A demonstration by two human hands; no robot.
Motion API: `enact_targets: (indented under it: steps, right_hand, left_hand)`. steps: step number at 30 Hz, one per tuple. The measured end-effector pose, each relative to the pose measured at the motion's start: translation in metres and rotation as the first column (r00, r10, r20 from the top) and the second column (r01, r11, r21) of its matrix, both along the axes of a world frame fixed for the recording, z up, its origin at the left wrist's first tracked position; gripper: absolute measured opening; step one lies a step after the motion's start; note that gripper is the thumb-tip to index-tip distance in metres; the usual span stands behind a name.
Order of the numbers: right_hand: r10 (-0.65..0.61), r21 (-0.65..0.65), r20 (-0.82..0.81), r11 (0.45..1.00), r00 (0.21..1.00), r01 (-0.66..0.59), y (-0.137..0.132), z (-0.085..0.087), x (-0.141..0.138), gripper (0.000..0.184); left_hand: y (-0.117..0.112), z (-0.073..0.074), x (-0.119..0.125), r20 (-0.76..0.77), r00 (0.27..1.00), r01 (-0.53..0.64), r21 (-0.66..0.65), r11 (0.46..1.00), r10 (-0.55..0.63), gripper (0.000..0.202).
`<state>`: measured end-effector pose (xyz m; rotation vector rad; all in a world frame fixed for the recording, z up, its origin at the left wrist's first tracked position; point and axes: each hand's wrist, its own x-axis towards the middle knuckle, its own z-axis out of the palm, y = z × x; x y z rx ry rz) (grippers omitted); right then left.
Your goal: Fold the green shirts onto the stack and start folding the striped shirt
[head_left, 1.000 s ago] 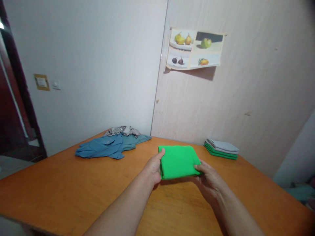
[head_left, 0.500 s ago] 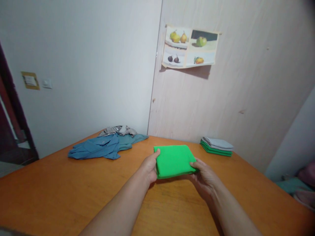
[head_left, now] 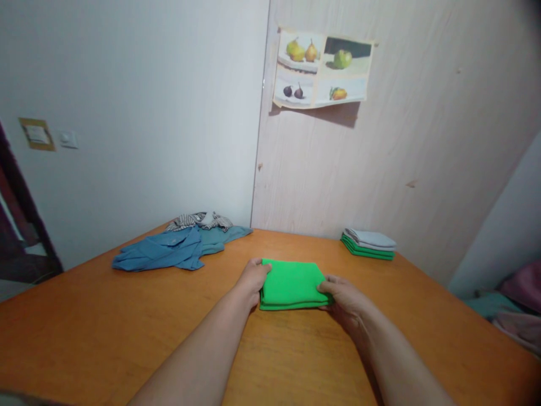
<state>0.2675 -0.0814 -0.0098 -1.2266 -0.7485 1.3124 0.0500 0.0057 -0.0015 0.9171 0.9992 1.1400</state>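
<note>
Head view | I find the folded green cloth (head_left: 291, 283) between left hand (head_left: 251, 280) and right hand (head_left: 344, 296), long axis running left to right, neither hand nearer | both clamped on its opposite ends | cloth at mid tabletop (head_left: 291, 355), resting or raised I cannot tell | fingers underneath hidden, forearms (head_left: 198, 344) cut off below

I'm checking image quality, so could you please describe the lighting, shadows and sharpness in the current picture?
In the head view, the upper right corner is dark; the poster casts a shadow on the wall beneath it; the green cloth looks vivid, with little shading; fine detail looks slightly soft.
</note>
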Motion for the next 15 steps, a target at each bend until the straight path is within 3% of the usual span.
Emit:
enact_targets:
  steps: [5, 9, 11, 15]
  right_hand:
    - [0.021, 0.001, 0.075, 1.000, 0.997, -0.021, -0.002, -0.005, 0.008, 0.017]
    - [-0.175, 0.147, 0.178, 0.978, 0.968, 0.149, 0.004, -0.009, 0.015, 0.020]
    - [-0.250, 0.198, 0.207, 0.958, 0.946, 0.210, 0.009, -0.009, 0.018, 0.022]
    - [-0.304, 0.244, 0.251, 0.939, 0.919, 0.244, 0.017, -0.008, 0.019, 0.023]
  left_hand:
    - [0.002, -0.002, -0.001, -0.078, 0.991, -0.108, 0.064, 0.992, 0.113, 0.039]
    - [0.002, 0.003, -0.003, -0.137, 0.974, -0.149, 0.203, 0.968, 0.179, 0.043]
    - [0.000, 0.007, -0.003, -0.193, 0.961, -0.118, 0.359, 0.926, 0.197, 0.037]
    - [-0.008, 0.011, 0.003, -0.312, 0.927, 0.031, 0.616, 0.787, 0.207, 0.034]
